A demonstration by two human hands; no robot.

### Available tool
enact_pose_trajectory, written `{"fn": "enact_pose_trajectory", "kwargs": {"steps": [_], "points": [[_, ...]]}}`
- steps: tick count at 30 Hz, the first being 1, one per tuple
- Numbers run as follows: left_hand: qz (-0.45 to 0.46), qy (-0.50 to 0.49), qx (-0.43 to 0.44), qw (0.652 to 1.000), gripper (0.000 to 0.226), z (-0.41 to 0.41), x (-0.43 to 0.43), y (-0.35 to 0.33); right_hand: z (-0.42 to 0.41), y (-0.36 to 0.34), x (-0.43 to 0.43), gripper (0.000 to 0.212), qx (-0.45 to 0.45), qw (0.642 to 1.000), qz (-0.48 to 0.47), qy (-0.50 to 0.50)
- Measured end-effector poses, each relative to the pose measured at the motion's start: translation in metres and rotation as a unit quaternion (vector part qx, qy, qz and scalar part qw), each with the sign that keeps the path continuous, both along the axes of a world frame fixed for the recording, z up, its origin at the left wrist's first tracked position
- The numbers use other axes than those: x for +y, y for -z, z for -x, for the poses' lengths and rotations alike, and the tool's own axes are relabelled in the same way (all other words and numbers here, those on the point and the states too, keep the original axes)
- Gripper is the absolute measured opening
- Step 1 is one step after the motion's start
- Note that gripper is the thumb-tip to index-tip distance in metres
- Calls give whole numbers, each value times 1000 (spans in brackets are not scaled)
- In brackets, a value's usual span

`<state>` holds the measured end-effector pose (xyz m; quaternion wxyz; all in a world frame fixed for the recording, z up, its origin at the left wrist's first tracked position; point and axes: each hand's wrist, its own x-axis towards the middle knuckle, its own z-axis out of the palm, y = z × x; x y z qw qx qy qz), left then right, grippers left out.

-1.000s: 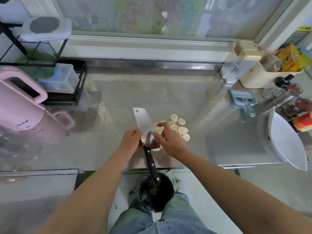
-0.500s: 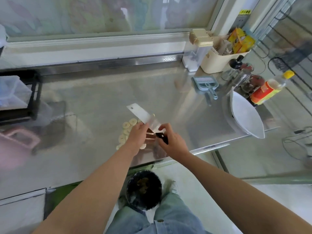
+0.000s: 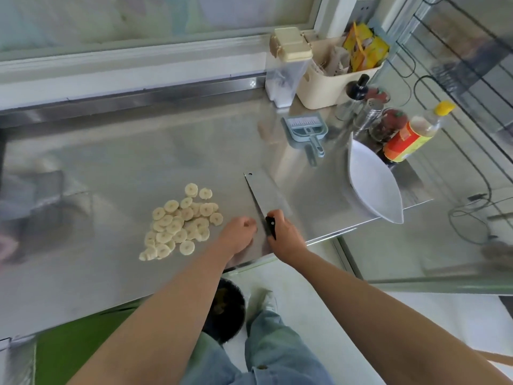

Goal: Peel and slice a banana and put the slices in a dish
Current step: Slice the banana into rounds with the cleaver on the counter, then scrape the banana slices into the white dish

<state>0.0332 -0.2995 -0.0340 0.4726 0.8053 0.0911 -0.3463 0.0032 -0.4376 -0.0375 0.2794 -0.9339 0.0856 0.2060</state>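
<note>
My right grip (image 3: pixel 283 236) is clenched around the black handle of a wide steel cleaver (image 3: pixel 267 193), near the front edge of the shiny steel counter (image 3: pixel 125 159). The flat blade points away from me, toward the back edge, and it seems to lie low over the counter surface; I cannot tell if it touches. My left grip (image 3: pixel 239 234) is just beside the handle, on its left side. Its fingers are curled in to a fist, and I see nothing inside it.

The pale round banana slices (image 3: pixel 180 221) lie in a loose heap directly on the counter, to the left of my left grip, some of them overlapping. The white leaf-shaped dish (image 3: pixel 373 187) stands near the front right corner of the counter, well apart from the slices, with the cleaver between them.

Behind the cleaver, toward the back right corner, lies a small blue dustpan with brush (image 3: pixel 305 132). Further back stand a cream plastic basket (image 3: pixel 330 87) and a clear container with a cream lid (image 3: pixel 286 65). A bottle with a yellow cap and a red-orange label (image 3: pixel 410 136) is just beside the dish, at the right edge. Below the front edge stands a black round bin (image 3: pixel 229 312).
</note>
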Motion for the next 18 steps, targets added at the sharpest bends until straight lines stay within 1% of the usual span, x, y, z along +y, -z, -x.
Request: {"fn": "enact_pose_trajectory", "kwargs": {"steps": [2, 4, 8, 11, 13, 14, 15, 16, 17, 18], "points": [[-33, 47, -10, 998, 30, 0, -7, 0, 3, 5, -1, 53, 22, 999, -11, -23], [-61, 71, -24, 995, 31, -2, -13, -1, 4, 7, -5, 58, 31, 999, -13, -36], [-104, 78, -30, 991, 33, -8, -22, 0, 0, 5, -19, 61, 38, 998, -28, -51], [-119, 73, -41, 989, 40, -13, -32, 3, -8, 3, -35, 64, 51, 993, 6, -106], [-117, 67, -53, 989, 39, -17, -41, 4, -12, 0, -44, 60, 65, 989, 2, -134], [-118, 67, -56, 989, 36, -20, -46, 2, -13, -2, -49, 55, 65, 990, -17, -122], [-122, 70, -62, 988, 29, -21, -51, 1, -15, -2, -55, 48, 54, 994, -36, -89], [-134, 81, -67, 985, 18, -24, -56, 1, -17, -3, -64, 41, 26, 998, -42, -46], [-153, 96, -76, 981, 5, -26, -59, 0, -21, -3, -75, 37, -12, 1000, -27, -5], [-169, 101, -83, 977, 10, -29, -62, 2, -25, -2, -86, 35, -49, 998, 5, 25]]}}
